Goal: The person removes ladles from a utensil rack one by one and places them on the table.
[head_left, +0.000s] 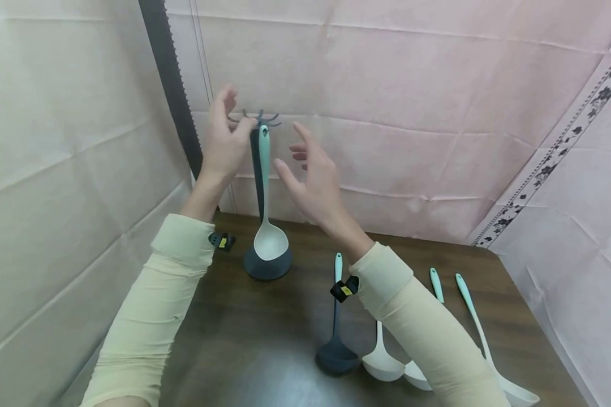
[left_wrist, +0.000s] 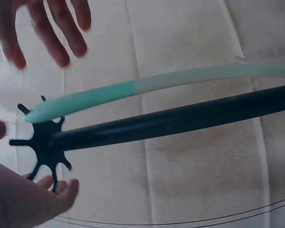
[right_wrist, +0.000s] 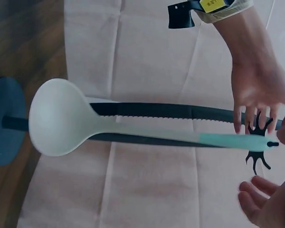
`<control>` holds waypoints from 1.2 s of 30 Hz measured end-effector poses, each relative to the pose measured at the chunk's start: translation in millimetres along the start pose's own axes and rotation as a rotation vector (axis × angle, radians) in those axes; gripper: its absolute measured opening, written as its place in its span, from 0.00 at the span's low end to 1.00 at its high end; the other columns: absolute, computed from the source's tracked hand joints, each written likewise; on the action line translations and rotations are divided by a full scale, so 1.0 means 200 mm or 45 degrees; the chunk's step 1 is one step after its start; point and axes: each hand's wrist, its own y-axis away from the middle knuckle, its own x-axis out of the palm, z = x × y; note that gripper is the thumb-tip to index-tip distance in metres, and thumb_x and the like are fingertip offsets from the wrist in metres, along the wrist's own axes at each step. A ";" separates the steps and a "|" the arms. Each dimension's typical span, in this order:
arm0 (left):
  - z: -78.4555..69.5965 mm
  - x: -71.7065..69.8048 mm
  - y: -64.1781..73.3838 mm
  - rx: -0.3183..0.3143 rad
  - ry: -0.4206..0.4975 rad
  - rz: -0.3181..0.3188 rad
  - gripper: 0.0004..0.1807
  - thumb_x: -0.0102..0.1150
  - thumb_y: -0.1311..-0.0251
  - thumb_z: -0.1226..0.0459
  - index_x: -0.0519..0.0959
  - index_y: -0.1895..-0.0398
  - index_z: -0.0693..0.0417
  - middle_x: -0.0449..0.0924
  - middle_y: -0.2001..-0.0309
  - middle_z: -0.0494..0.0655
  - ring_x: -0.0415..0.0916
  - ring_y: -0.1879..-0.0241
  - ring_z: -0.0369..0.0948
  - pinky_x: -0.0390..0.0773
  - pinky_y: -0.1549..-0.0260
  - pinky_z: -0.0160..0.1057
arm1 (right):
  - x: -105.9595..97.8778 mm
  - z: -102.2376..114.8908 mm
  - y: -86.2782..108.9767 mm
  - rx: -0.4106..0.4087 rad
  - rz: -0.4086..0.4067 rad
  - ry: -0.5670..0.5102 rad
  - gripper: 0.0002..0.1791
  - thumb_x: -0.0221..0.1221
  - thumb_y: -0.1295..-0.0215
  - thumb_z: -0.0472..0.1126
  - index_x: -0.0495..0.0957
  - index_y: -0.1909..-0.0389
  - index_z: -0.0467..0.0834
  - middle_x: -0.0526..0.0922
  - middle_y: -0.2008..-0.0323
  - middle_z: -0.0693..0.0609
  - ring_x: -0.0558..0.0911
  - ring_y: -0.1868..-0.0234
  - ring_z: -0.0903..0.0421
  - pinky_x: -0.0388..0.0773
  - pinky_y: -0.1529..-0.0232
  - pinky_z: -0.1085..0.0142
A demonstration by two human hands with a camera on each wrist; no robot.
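Note:
A white ladle with a mint-green handle (head_left: 265, 148) hangs by its handle hole from a dark hook stand (head_left: 267, 271). Its bowl (right_wrist: 61, 118) faces forward, above the stand's round base. My left hand (head_left: 226, 138) is at the top of the stand beside the prongs (left_wrist: 47, 142), its fingers loosely spread. Whether its fingertips touch the prongs is hard to tell. To the right of the handle, my right hand (head_left: 313, 178) is held in the air with fingers apart, holding nothing. In the left wrist view, fingers (left_wrist: 52, 33) show above the ladle's handle.
On the brown table (head_left: 224, 339) lie a dark blue ladle (head_left: 337, 356), a white ladle (head_left: 383, 362) and further white ladles, including one at far right (head_left: 516, 393). My right sleeve covers part of them. Pale cloth walls (head_left: 412, 113) stand behind and at both sides.

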 end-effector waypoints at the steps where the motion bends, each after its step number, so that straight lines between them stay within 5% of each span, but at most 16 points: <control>1: -0.01 0.01 0.00 0.017 -0.056 0.006 0.38 0.50 0.25 0.57 0.52 0.14 0.44 0.54 0.18 0.40 0.52 0.21 0.34 0.58 0.25 0.42 | 0.01 0.01 -0.02 0.018 0.021 -0.012 0.39 0.62 0.25 0.49 0.59 0.18 0.53 0.83 0.39 0.46 0.83 0.41 0.52 0.79 0.41 0.58; 7: -0.01 0.05 -0.02 0.077 -0.321 0.051 0.34 0.42 0.25 0.62 0.57 0.16 0.50 0.63 0.21 0.46 0.57 0.22 0.37 0.58 0.26 0.40 | 0.08 0.02 -0.10 0.041 0.118 -0.038 0.36 0.60 0.24 0.42 0.60 0.18 0.52 0.86 0.44 0.44 0.87 0.46 0.50 0.82 0.45 0.55; 17: 0.05 0.10 -0.02 0.242 -0.579 -0.036 0.31 0.40 0.27 0.59 0.69 0.22 0.54 0.74 0.28 0.48 0.70 0.31 0.45 0.71 0.34 0.43 | 0.15 -0.08 -0.13 -0.143 -0.006 -0.033 0.32 0.64 0.26 0.39 0.65 0.25 0.45 0.85 0.61 0.48 0.89 0.63 0.54 0.85 0.56 0.62; 29: 0.08 0.02 -0.04 0.197 -0.431 0.033 0.31 0.47 0.28 0.59 0.68 0.22 0.51 0.74 0.27 0.46 0.68 0.27 0.39 0.67 0.31 0.37 | 0.15 -0.09 -0.14 -0.206 0.009 0.035 0.30 0.62 0.26 0.34 0.67 0.26 0.45 0.83 0.66 0.49 0.83 0.70 0.57 0.81 0.65 0.66; 36: 0.10 -0.01 -0.03 0.161 -0.492 0.029 0.29 0.43 0.26 0.54 0.71 0.24 0.48 0.74 0.28 0.44 0.70 0.29 0.41 0.69 0.32 0.43 | 0.16 -0.06 -0.12 -0.178 0.059 0.020 0.30 0.60 0.24 0.35 0.65 0.24 0.46 0.82 0.63 0.47 0.82 0.70 0.57 0.80 0.67 0.66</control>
